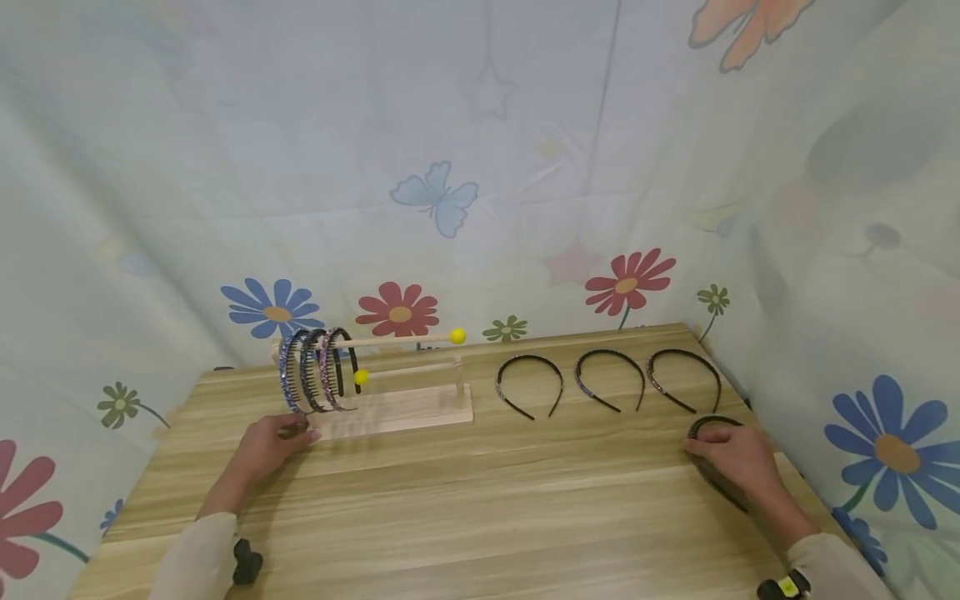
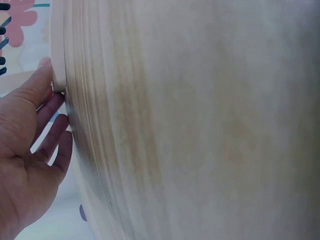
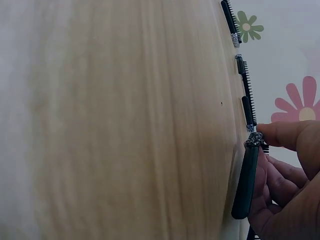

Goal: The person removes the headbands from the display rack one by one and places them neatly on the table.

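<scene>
My left hand (image 1: pixel 264 454) is at the left front corner of a wooden headband stand (image 1: pixel 431 410). In the left wrist view, the thumb of that hand (image 2: pixel 25 135) lies against the base, and the other fingers, loosely extended, touch beside its end. Three glittery toothed headbands, blue (image 1: pixel 285 375), black (image 1: pixel 306 379) and pink (image 1: pixel 324 367), hang on the stand's rods at the left. On the right, my right hand (image 1: pixel 738 458) pinches a black headband (image 1: pixel 723 487). A sparkly patch and a smooth dark end of this headband (image 3: pixel 246 185) show in the right wrist view; the fingers cover part of it.
Three more dark headbands lie in a row on the wooden table (image 1: pixel 480 508): left (image 1: pixel 528 358), middle (image 1: pixel 609 352) and right (image 1: pixel 686 353). Yellow balls cap the stand's rods, one at the back (image 1: pixel 457 336). A flowered curtain (image 1: pixel 525 167) surrounds the table's back and sides.
</scene>
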Demonstrator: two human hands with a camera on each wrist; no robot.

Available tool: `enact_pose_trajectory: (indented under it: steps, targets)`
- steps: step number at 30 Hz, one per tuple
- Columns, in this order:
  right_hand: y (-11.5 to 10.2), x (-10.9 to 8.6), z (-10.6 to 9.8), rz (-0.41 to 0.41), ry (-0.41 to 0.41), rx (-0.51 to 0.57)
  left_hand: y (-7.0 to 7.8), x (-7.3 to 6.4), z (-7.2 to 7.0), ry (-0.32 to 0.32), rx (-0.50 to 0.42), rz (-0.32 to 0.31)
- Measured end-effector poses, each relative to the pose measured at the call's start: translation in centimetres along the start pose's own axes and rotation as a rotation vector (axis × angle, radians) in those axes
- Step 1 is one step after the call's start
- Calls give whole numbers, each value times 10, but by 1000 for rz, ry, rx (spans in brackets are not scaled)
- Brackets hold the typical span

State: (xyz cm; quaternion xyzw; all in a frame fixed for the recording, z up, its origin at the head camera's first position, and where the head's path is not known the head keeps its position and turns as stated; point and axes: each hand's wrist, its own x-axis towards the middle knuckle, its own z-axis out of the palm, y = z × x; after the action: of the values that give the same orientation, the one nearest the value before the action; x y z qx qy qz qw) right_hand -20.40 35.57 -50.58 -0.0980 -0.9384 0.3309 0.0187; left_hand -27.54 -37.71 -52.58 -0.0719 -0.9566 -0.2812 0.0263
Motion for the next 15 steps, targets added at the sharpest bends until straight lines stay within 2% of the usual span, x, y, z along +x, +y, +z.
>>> enact_pose_trajectory:
  steps: [15]
  targets:
    - [-1, -3, -2, -1, 2, 24, -3, 2, 1, -1, -5, 5]
